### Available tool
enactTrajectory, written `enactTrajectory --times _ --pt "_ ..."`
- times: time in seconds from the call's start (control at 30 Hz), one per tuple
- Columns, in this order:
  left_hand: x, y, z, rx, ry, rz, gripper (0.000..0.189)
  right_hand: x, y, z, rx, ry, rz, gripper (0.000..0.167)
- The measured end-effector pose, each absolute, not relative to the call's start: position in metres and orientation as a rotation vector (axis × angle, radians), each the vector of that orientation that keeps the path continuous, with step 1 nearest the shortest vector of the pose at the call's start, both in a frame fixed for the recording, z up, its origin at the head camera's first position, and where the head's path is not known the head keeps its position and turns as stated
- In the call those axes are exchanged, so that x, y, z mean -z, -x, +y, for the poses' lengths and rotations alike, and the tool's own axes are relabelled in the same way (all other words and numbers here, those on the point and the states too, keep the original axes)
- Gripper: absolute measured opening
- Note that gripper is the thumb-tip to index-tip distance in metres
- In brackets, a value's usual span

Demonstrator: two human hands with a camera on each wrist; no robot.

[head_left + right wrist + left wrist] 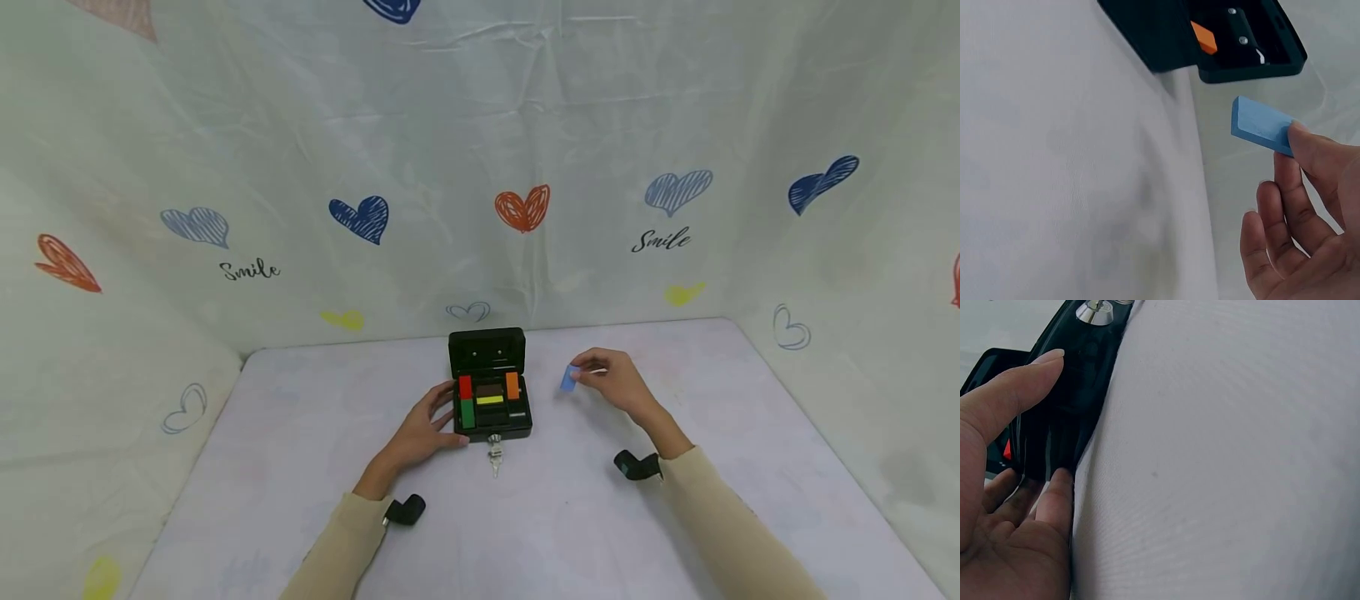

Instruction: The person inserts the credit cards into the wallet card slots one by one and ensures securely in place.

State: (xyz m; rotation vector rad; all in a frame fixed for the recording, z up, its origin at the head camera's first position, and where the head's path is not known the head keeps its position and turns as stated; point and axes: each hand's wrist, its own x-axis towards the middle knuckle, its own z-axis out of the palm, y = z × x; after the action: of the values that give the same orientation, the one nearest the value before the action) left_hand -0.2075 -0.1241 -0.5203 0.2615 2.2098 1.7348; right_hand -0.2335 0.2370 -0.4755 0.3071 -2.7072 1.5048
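A black cash box [516, 432] stands on the table with its lid [487, 353] raised. My left hand [420, 433] holds its front left corner, thumb on the front wall and fingers along the left side. Between thumb and fingertips, my right hand [618, 385] pinches a light blue block [1260, 122], in the air to the right of the box. Inside lie a red block [465, 387], a green block [468, 414], a yellow block [490, 400], a brown block [491, 390] and an orange block [512, 385]. Keys [495, 454] hang from the front lock.
The white table [315, 400] extends around the box. Behind it hangs a pale sheet [435, 267] printed with hearts and words. A small black wrist camera [407, 510] sits by the left sleeve, another black camera [636, 465] by the right sleeve.
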Motion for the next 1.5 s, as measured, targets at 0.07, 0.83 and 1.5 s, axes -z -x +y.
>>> enactTrajectory --times 0.07,0.83,1.5 --pt "0.521 0.208 -0.124 -1.728 -0.268 2.218 0.103 0.477 0.236 0.242 -1.504 -0.284 -2.726 0.018" --pt "0.523 0.208 -0.124 -1.753 -0.255 2.205 0.103 0.494 0.262 0.259 -1.414 -0.339 -2.822 0.014" --pt "0.521 0.208 -0.125 -1.757 -0.263 2.197 0.103 0.506 0.266 0.252 -1.107 -0.325 -2.847 0.014"
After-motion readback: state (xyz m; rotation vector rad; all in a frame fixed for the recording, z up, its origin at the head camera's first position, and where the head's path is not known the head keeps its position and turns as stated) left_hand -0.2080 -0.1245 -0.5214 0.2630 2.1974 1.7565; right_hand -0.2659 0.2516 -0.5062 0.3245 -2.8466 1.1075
